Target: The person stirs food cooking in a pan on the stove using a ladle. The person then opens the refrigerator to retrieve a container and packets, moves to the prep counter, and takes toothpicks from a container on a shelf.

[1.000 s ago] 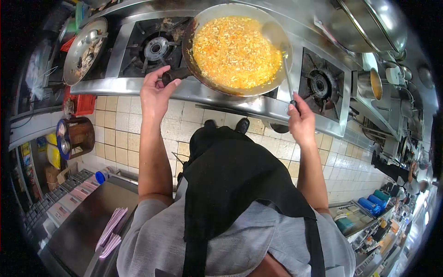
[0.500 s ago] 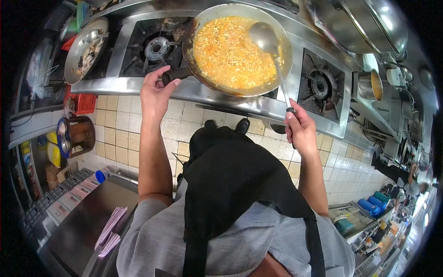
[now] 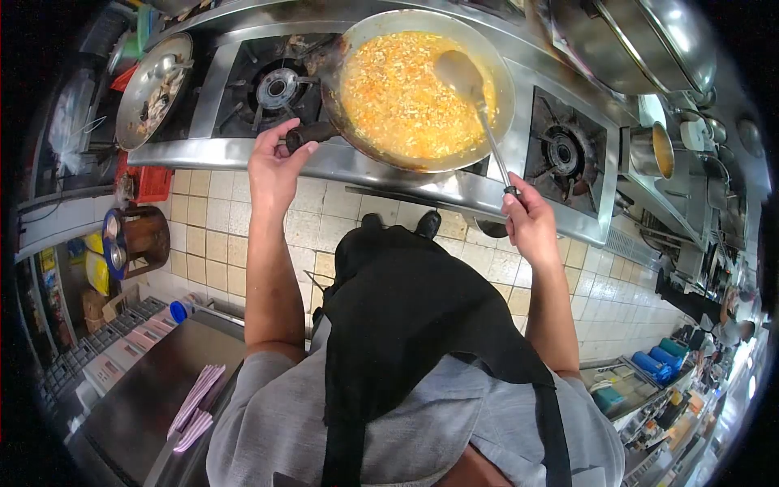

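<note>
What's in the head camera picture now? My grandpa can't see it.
A person's left hand grips the dark handle of a big pan of chunky orange-yellow food, while the right hand holds a ladle with its bowl inside the pan. The pan sits on a metal stove, between two burners.

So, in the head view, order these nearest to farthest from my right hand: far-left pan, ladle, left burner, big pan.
1. Ladle: in the right hand.
2. Big pan: ahead, to its left.
3. Left burner: left of that pan.
4. Far-left pan: farther left, past that burner.
</note>
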The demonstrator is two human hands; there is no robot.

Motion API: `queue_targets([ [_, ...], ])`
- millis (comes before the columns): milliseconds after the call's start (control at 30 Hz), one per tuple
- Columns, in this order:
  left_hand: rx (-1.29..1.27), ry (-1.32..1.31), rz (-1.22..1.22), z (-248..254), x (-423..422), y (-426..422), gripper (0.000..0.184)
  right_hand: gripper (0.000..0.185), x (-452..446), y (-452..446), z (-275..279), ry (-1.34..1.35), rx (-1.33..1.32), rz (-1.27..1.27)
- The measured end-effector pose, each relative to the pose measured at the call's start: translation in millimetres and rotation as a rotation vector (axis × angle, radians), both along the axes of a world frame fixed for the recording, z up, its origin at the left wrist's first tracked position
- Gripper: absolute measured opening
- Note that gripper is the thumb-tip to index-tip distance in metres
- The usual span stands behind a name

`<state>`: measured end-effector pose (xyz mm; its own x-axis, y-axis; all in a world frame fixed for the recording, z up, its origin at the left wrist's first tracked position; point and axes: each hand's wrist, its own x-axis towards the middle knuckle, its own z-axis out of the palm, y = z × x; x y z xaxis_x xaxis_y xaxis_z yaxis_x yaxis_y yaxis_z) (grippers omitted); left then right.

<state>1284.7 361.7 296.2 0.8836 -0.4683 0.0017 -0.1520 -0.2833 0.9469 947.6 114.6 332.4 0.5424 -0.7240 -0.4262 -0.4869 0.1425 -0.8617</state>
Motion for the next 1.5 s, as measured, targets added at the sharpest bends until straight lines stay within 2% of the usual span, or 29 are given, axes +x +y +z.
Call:
queue_targets([
  [100,0.066,-0.102,0.001,4.1,-1.4,0.7,0.047,0.045,2.0,-8.2,-9.2,0.014,-0.172,-0.037],
  [167,0.063,-0.073,0.011,4.8,-2.3,0.2,0.047,0.045,-1.0,-23.0,-14.5,0.012,-0.322,-0.024],
  [267,0.045,-0.046,0.010,0.9,-0.6,0.8,0.047,0.046,0.2,-35.4,-19.2,0.015,-0.368,-0.007],
  [367,0.022,-0.026,0.006,-2.5,1.2,1.9,0.047,0.046,10.0,-37.2,-11.3,0.035,-0.246,-0.029],
  [500,0.054,-0.109,-0.019,-4.6,2.0,2.6,0.047,0.045,15.6,-38.7,-9.8,0.047,-0.271,-0.040],
  [667,0.035,-0.064,-0.020,-6.8,3.4,3.3,0.047,0.044,13.7,-37.1,-22.6,0.056,-0.286,-0.042],
  [767,-0.014,-0.021,-0.008,-10.1,3.4,2.9,0.048,0.044,15.0,-36.5,-37.5,0.059,-0.402,0.076],
  [867,-0.029,-0.039,-0.002,-11.2,4.7,2.0,0.048,0.045,17.8,-40.0,-25.4,0.125,-0.380,0.128],
  [900,-0.024,-0.055,-0.001,-11.3,4.4,2.2,0.048,0.045,21.0,-43.4,-26.3,0.037,-0.379,0.100],
  [1000,0.006,-0.086,0.002,-7.1,2.0,1.5,0.049,0.044,33.0,-71.9,-22.9,0.114,-0.628,0.118],
  [1033,0.010,-0.088,0.004,-5.8,1.6,1.5,0.049,0.044,39.9,-85.5,-22.2,0.169,-0.528,0.124],
  [1200,0.039,-0.086,0.009,0.2,-0.5,0.6,0.049,0.042,93.4,-123.5,-18.8,0.162,-0.475,0.385],
  [1333,0.076,-0.129,0.009,5.2,-2.5,0.4,0.048,0.040,118.2,-106.7,11.2,0.136,-0.413,0.614],
  [1433,0.081,-0.128,0.010,9.7,-4.3,-0.3,0.048,0.044,109.6,-110.1,15.7,0.150,-0.547,0.732],
  [1500,0.069,-0.124,0.006,10.2,-3.7,-0.3,0.048,0.046,95.2,-110.1,25.6,0.236,-0.766,0.805],
])
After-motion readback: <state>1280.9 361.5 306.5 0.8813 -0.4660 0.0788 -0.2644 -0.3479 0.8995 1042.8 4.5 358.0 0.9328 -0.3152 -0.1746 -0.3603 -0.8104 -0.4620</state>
